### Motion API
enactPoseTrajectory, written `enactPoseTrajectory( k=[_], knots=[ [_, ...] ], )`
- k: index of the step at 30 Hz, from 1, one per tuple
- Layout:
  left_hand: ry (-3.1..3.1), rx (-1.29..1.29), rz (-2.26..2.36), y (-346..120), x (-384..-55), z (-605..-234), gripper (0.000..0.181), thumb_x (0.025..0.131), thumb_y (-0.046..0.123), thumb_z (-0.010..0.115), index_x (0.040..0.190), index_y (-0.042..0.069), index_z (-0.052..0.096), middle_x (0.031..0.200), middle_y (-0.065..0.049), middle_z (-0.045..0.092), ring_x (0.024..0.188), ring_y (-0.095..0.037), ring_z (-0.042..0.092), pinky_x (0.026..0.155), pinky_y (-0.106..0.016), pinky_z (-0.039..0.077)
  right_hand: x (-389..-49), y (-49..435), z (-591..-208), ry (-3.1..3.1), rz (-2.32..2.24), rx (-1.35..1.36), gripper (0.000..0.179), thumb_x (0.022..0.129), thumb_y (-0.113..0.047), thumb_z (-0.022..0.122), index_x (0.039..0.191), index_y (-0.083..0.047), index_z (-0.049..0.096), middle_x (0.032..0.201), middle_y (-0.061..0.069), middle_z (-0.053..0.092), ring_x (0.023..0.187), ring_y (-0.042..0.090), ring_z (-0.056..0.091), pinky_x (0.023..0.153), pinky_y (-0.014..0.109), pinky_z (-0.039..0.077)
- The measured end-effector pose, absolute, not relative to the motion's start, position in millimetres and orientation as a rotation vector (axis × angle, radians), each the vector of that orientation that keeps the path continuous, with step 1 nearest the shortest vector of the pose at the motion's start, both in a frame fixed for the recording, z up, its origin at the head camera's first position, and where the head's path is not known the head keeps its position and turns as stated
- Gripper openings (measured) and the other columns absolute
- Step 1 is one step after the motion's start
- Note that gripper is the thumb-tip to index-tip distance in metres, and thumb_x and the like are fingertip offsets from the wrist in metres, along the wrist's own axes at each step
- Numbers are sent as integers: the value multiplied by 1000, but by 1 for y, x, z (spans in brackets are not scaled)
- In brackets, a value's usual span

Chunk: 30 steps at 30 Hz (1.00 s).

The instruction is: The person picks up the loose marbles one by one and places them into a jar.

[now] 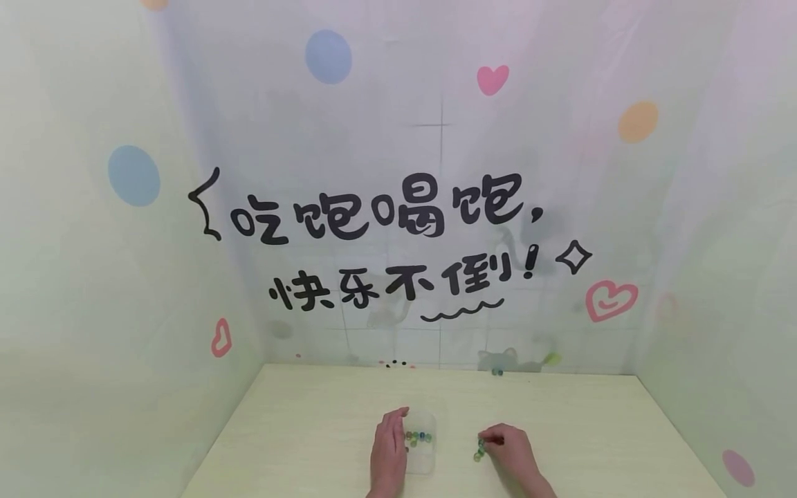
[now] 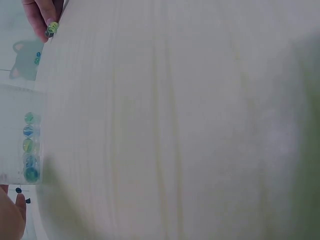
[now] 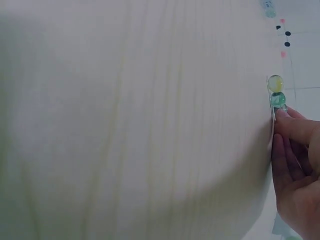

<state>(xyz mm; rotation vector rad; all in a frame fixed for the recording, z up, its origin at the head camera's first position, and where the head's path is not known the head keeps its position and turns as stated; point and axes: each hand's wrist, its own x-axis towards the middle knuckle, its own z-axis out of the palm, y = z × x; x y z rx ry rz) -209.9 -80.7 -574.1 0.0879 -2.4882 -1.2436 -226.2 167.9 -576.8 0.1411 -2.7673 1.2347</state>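
Observation:
My left hand (image 1: 387,449) lies along the left side of a clear plastic box (image 1: 425,467), its fingers fairly straight against the wall. Inside the box several glass marbles (image 1: 421,436) form a row, with others beside and below it. To the right of the box, my right hand (image 1: 513,449) pinches a glass marble (image 3: 284,107) between thumb and fingers, low at the table. Touching or close by its fingertips are a green marble (image 3: 278,99) and a yellowish marble (image 3: 275,83). The fingers partly hide the pinched marble.
Two bluish marbles (image 1: 497,372) sit at the table's back edge. Pale wood-grain tabletop (image 1: 311,422) spreads around both hands. A printed curtain (image 1: 386,138) with dots, hearts and black lettering encloses the back and sides.

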Motion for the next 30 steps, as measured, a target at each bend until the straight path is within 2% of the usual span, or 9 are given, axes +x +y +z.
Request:
enactPoseTrajectory(
  k=[30],
  knots=[
    [-2481, 82, -1256, -81, -210, -576, 37, 110, 33, 31, 126, 20, 62, 122, 5, 65, 112, -17, 59, 95, -40, 52, -226, 163, -578, -2748, 1296, 55, 11, 80, -3, 77, 88, -9, 75, 84, -2, 73, 75, 8, 61, 65, 19, 47]
  ],
)
